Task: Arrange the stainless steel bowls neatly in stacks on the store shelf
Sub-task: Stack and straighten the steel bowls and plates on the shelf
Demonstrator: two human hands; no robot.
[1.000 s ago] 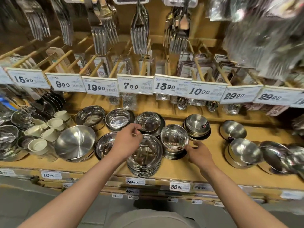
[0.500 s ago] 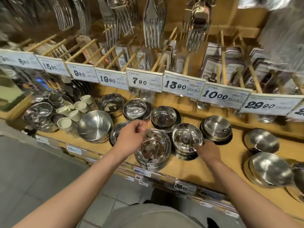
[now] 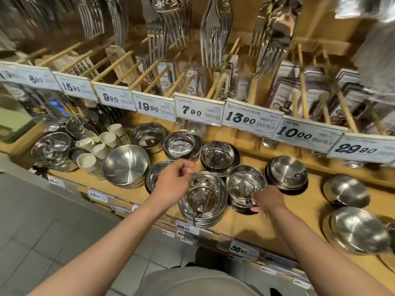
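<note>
At a store's wooden shelf (image 3: 256, 227), my left hand (image 3: 173, 184) hovers with fingers curled above the far rim of a stack of wide stainless steel bowls (image 3: 203, 201) near the front edge; whether the fingertips pinch that rim or hold nothing, I cannot tell. My right hand (image 3: 267, 199) grips the near side of a smaller stack of deep bowls (image 3: 245, 184) standing just to the right of the wide stack, thumb and fingers curled round its wall. Behind them sit more bowls: a deep stack (image 3: 218, 157), a shallow one (image 3: 181, 144) and another (image 3: 149, 135) at the back. A large upturned bowl (image 3: 126, 163) lies to the left beside white cups (image 3: 102, 144); upturned bowls (image 3: 286, 171) rest to the right. Price tags (image 3: 252, 120) line the rail above, under hanging forks (image 3: 215, 33).
</note>
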